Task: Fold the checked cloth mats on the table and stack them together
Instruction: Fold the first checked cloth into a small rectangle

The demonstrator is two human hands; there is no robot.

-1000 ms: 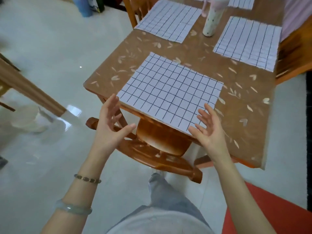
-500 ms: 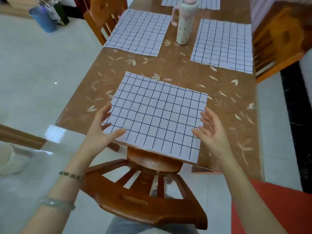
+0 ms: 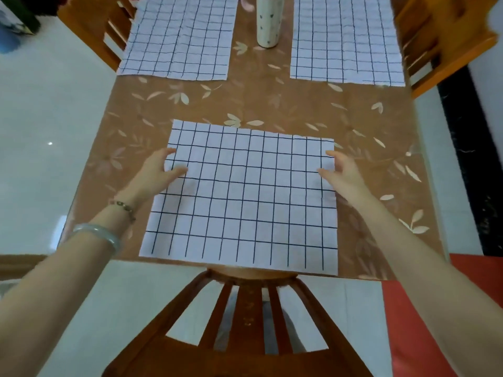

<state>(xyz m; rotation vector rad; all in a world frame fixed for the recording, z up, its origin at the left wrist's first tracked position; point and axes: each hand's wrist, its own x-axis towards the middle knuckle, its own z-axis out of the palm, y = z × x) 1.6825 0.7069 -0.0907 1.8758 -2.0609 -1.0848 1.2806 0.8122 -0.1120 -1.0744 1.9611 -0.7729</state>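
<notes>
Near mat: the checked mat (image 3: pixel 245 197) lies flat and unfolded on the desk (image 3: pixel 272 104), its front edge along the desk's edge nearest you. Judged from that, no fold is made yet.
Left hand: your left hand (image 3: pixel 158 172) sits at the mat's left edge, above its middle. The fingers (image 3: pixel 168 152) are spread and loosely curved and the thumb lies on the cloth. Nothing is pinched or lifted.
Right hand: your right hand (image 3: pixel 340 172) mirrors it at the mat's right edge, fingers (image 3: pixel 330 153) spread and thumb on the cloth.
Why so placed: one hand at each side likely lets you take both edges at once, so the fold comes out square.
Other mats: two more mats lie beyond the near mat, one to its far left (image 3: pixel 179 36) and one to its far right (image 3: pixel 345 39). Both lie flat.
Bottle: the bottle (image 3: pixel 268 20) stands beyond the near mat, between those two.
Chair: the chair (image 3: pixel 239 336) stands just in front of the mat's front edge.
Change: half a second ago your hands hovered open near the mat's front corners. They have since moved forward along its sides and come down onto the cloth.
</notes>
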